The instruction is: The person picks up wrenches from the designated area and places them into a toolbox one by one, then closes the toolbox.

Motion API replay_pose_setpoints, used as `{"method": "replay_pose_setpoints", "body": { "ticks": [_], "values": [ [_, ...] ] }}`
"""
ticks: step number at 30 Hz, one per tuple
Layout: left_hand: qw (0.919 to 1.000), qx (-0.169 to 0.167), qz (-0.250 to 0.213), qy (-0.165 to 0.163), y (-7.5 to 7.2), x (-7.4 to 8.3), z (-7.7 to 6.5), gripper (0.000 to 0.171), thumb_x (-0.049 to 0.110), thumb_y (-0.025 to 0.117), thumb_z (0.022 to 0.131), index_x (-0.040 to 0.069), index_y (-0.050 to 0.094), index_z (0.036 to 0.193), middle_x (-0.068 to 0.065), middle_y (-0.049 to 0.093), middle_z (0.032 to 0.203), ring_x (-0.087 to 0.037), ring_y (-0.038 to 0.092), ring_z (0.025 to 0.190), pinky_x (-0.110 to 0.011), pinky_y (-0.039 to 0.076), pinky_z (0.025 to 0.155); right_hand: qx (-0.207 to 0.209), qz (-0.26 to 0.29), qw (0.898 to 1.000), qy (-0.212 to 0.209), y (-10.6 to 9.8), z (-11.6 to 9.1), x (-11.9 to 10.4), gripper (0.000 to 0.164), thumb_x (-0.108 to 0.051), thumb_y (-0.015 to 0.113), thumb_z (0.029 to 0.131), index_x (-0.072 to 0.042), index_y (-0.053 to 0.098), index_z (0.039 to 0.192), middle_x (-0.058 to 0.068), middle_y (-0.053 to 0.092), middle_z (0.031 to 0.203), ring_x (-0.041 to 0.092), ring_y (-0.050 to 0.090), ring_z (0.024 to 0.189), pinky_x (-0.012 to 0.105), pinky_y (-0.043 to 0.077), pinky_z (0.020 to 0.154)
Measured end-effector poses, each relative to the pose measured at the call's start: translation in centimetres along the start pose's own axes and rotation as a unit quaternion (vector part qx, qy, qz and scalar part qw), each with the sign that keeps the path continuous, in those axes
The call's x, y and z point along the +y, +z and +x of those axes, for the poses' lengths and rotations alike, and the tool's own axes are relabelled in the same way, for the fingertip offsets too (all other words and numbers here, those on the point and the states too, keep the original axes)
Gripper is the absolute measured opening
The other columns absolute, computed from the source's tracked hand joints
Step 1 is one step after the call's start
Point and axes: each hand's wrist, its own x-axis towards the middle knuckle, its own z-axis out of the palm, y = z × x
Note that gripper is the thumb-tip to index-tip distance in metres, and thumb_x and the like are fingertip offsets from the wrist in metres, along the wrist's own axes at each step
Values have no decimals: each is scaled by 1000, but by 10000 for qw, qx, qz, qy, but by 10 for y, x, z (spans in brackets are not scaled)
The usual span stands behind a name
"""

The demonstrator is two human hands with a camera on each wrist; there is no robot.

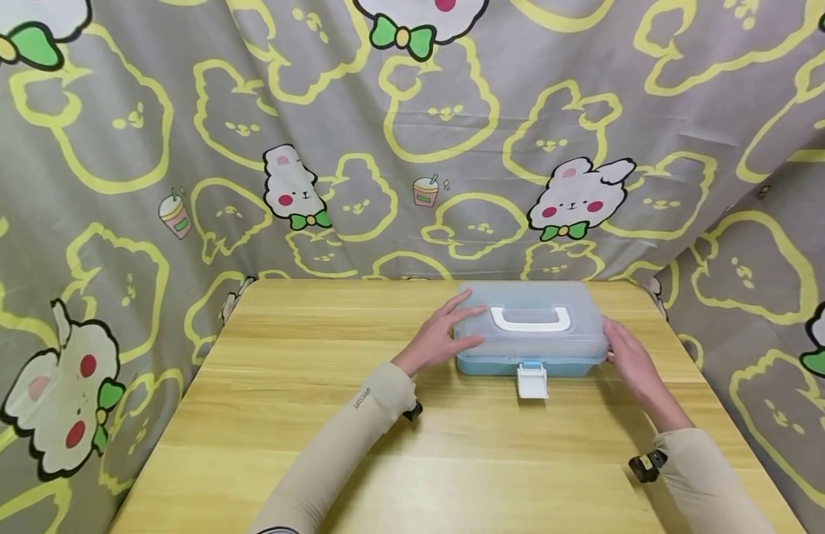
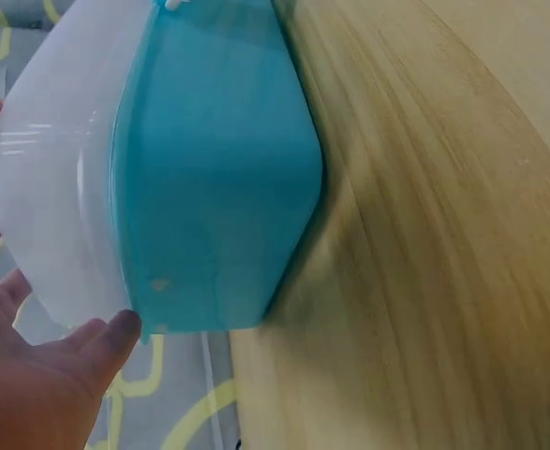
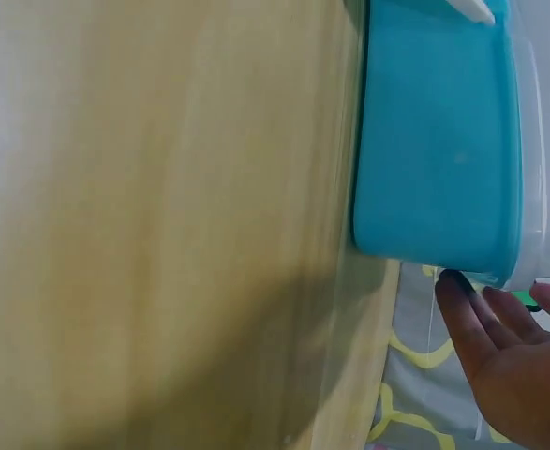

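A storage box (image 1: 528, 330) with a teal base (image 2: 223, 169) and a translucent whitish lid (image 1: 432, 315) stands toward the back of the table. On top lies a white handle (image 1: 531, 320), and a white latch (image 1: 533, 381) hangs flipped out at the front. At the box's left end my left hand (image 1: 437, 337) rests with spread fingers on the lid, its thumb near the rim in the left wrist view. Fairly straight fingers of my right hand (image 1: 628, 356) touch the right end around the rim; part of that hand is hidden behind the box.
The box stands on a wooden table (image 1: 359, 319). A grey curtain (image 1: 359, 245) printed with yellow outlines and white rabbits hangs behind and along both sides. Small black wrist cameras (image 1: 648, 466) sit beneath the sleeves.
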Motion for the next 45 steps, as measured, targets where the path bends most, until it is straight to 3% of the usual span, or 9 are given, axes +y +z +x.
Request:
{"method": "replay_pose_setpoints", "body": {
  "ticks": [5,10,16,20,25,29,39,45],
  "values": [
    [9999,4,-67,-96,1,-1,0,57,56,63,99,47,46,153,23,9,172,-23,19,160,-62,32,121,564,-157,9980,-228,3,-17,0,66,-35,45,112,4,25,161,35,40,151,-23,45,97,4,48,79],
    [9999,12,-88,-123,0,-2,1,57,54,64,99,46,47,153,24,10,172,-22,19,160,-62,32,121,664,-353,9972,-27,8,-35,3,73,-32,61,106,4,25,158,30,45,147,-20,45,99,5,47,77],
    [9998,27,-166,-67,1,-1,1,56,52,65,100,44,48,153,21,10,172,-23,19,160,-64,32,120,184,-466,9979,401,15,-52,6,61,-35,63,105,10,43,141,29,59,129,-5,61,92,19,58,76],
    [9997,24,-212,-87,1,-1,1,56,50,65,100,44,48,153,21,10,173,-23,18,161,-64,31,121,-483,-438,9974,316,27,-55,6,49,-30,65,104,8,56,133,26,67,123,14,70,96,27,61,80],
    [9995,8,-302,-100,1,-2,1,56,50,65,100,45,48,153,22,9,172,-22,16,161,-64,31,121,-1421,-116,9898,-19,43,-54,6,56,-23,67,102,5,49,148,28,61,138,36,68,117,34,59,94],
    [9993,-5,-363,-100,2,-2,0,56,52,65,100,45,48,153,22,9,172,-22,16,161,-64,30,121,-1697,192,9852,-140,53,-51,4,65,-18,70,100,5,40,153,34,57,142,43,65,122,40,58,99],
    [9992,-28,-394,-64,3,-3,0,56,50,65,100,44,47,153,21,9,173,-23,15,161,-64,30,121,-1646,87,9863,-103,67,-48,-2,75,-17,74,96,8,34,155,35,58,135,45,64,120,47,58,98],
    [9992,5,-401,-34,3,-3,-1,56,49,65,101,44,47,154,20,9,173,-23,16,161,-65,30,121,-1461,252,9889,-9,70,-47,-3,74,-13,78,93,8,39,152,26,67,123,25,70,108,26,59,89]
  ]
}}
